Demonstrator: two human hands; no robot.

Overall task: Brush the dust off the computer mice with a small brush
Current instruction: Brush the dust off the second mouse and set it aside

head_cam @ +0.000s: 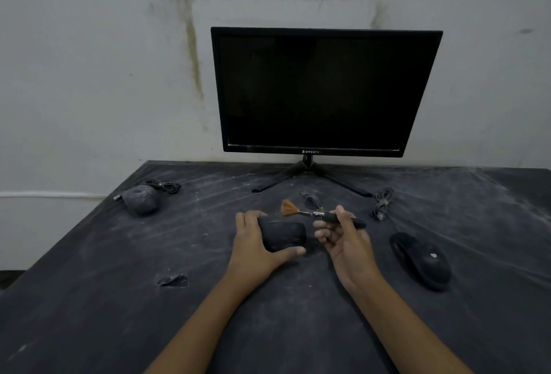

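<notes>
Three black computer mice lie on a dusty black table (119,299). My left hand (253,247) grips the middle mouse (283,235) from its left side, thumb along its near edge. My right hand (346,239) holds a small brush (316,214) by its black handle, just right of that mouse; the orange bristles fan out up and to the left, above the mouse's far end. A very dusty mouse (140,199) sits at the far left. A third mouse (422,260) lies at the right.
A dark monitor (322,90) on a tripod stand stands at the back against a stained wall. Coiled cables lie near the left mouse (165,186), behind the brush (311,200) and at the right (383,202). A small tear (174,280) marks the table surface.
</notes>
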